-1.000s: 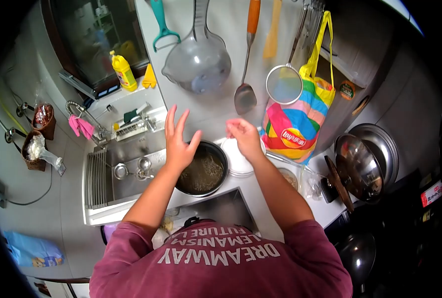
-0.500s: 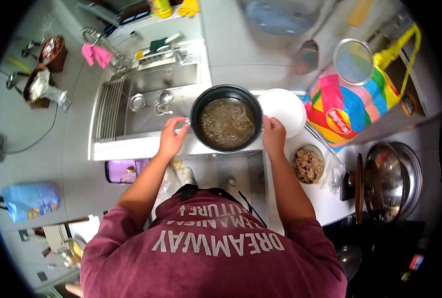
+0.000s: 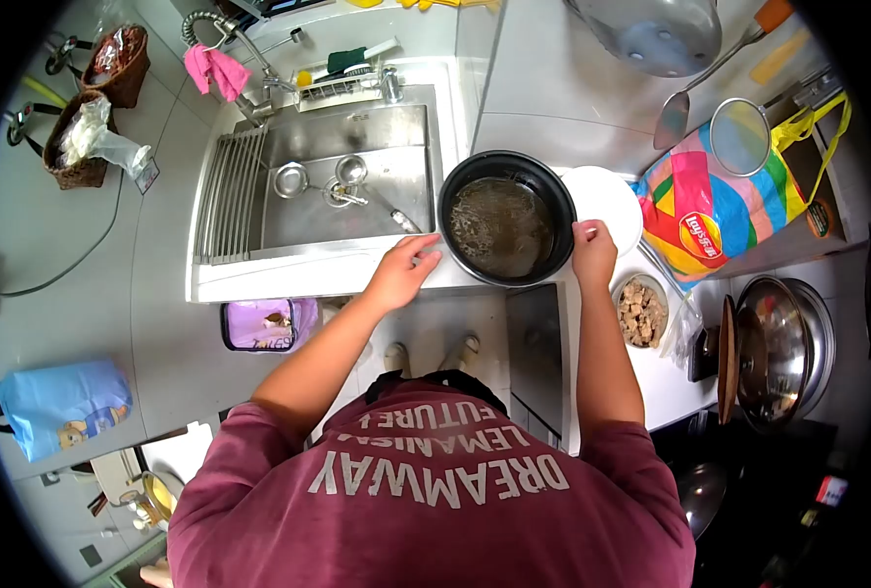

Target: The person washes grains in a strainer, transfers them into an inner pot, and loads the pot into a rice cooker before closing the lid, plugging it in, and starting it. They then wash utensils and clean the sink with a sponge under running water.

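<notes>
A round black pot (image 3: 507, 218) holding brownish liquid with small bits stands on the counter, right of the sink. My right hand (image 3: 594, 251) pinches the pot's right edge. Just off the pot's lower left side is my left hand (image 3: 402, 271), its fingers apart and nothing in them. White plates (image 3: 607, 204) lie right behind my right hand. Below them sits a bowl of cooked meat chunks (image 3: 641, 311).
The steel sink (image 3: 303, 220) at the left holds ladles or strainers. A colourful shopping bag (image 3: 715, 206) leans at the right, near pan lids (image 3: 774, 343). Utensils hang on the back wall. A purple-lined bin (image 3: 264, 325) is below the sink.
Both hands have come down from above the counter to the pot's sides. My left hand has since come away from the rim. The view has tilted down and shifted left.
</notes>
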Motion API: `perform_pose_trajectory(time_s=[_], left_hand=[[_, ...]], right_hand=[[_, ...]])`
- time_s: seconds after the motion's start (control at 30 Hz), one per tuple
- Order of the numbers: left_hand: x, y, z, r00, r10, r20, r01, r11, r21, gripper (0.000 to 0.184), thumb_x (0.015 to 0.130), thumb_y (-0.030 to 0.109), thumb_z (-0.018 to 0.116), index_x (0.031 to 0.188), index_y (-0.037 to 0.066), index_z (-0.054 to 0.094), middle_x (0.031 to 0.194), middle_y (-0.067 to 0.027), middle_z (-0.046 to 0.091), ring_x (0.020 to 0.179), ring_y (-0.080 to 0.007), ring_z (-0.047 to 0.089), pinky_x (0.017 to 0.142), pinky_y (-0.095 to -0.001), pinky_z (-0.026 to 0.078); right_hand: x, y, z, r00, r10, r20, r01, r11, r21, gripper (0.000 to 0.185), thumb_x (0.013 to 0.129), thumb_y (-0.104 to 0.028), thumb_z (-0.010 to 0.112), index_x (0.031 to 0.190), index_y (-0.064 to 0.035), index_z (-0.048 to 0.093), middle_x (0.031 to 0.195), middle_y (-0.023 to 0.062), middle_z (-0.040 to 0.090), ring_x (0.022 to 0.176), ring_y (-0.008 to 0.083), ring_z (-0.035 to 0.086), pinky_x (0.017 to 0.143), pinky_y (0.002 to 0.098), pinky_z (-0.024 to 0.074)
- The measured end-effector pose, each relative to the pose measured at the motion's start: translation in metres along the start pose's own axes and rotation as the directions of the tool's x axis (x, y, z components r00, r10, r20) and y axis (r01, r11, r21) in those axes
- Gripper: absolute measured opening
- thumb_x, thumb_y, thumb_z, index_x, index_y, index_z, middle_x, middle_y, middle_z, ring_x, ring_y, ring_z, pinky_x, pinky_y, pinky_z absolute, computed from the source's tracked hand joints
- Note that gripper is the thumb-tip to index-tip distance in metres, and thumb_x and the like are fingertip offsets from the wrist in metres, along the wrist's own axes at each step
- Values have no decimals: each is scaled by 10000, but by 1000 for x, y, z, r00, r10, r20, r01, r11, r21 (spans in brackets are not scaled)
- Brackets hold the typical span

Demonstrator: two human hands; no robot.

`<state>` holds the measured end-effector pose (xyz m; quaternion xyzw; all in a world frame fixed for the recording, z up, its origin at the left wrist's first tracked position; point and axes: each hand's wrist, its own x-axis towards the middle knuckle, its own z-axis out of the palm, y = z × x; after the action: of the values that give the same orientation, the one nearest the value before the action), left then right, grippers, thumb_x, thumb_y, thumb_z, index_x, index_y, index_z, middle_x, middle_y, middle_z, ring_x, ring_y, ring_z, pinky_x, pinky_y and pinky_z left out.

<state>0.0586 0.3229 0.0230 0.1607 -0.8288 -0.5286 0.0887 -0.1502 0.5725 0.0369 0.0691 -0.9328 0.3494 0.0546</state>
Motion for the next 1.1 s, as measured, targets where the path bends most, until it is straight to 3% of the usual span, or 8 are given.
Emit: perform_pose_trajectory(time_s=[0.07,0.17,0.3,0.53,0.63,0.83,0.87,1.1], left_hand=[[-3,5,-16,1000,1,26,-1,1000,-15,324,919,241,599,1185,58,610,1131,-119,594,932,-227,605,800,-312,486],[-16,-14,-49,1000,-1,-13,1,1000,-29,290,937,227,586,1166,53,622,1120,-99,586,961,-182,582,815,-290,471],[-43,-39,-109,992,-59,-112,67,996,66,271,929,218,595,1140,52,630,1092,-91,599,947,-182,585,823,-295,473],[-62,-87,-186,921,-155,-357,155,987,-30,286,922,205,605,1162,50,609,1079,-86,627,911,-164,602,811,-290,477],[-47,-112,-191,895,-191,-402,181,981,-63,294,900,197,624,1154,49,611,1075,-100,628,883,-175,604,775,-297,486],[-21,-139,-192,848,-315,-426,258,948,-187,294,891,140,629,1168,50,592,1113,-101,590,884,-157,593,740,-275,494],[-21,-142,-196,831,-342,-438,274,938,-212,290,894,133,625,1170,51,591,1104,-96,588,892,-154,590,740,-271,493],[-18,-142,-229,681,-558,-474,367,821,-439,250,942,88,573,1190,60,580,982,-18,566,848,-78,509,741,-215,436]], right_hand=[[-7,-27,-7,997,-29,-73,24,997,-77,87,827,-158,665,833,-91,610,672,102,615,616,287,616,585,394,475],[-27,-68,12,963,-267,-21,267,964,-6,73,824,-164,668,835,-116,613,687,89,628,622,297,619,582,402,479],[-70,-147,63,864,-475,167,452,878,158,92,814,-170,676,819,-106,609,740,121,660,705,342,637,622,431,493],[-90,-231,152,700,-348,624,463,886,-26,203,805,-309,673,813,-106,682,766,145,670,755,348,641,692,441,512],[-68,-220,209,625,-449,638,624,779,-63,206,827,-280,632,836,-87,706,837,169,678,829,362,650,741,432,522],[-15,-201,333,514,-53,856,598,738,-313,235,851,-192,570,945,-10,686,1040,206,662,970,365,636,801,425,521],[-15,-203,347,517,8,856,556,757,-343,253,845,-158,548,1015,-30,686,1149,189,637,1059,348,615,864,413,507],[-17,-141,455,472,253,845,521,693,-499,316,880,-234,502,1103,-98,681,1197,134,632,1111,317,603,918,424,470]])
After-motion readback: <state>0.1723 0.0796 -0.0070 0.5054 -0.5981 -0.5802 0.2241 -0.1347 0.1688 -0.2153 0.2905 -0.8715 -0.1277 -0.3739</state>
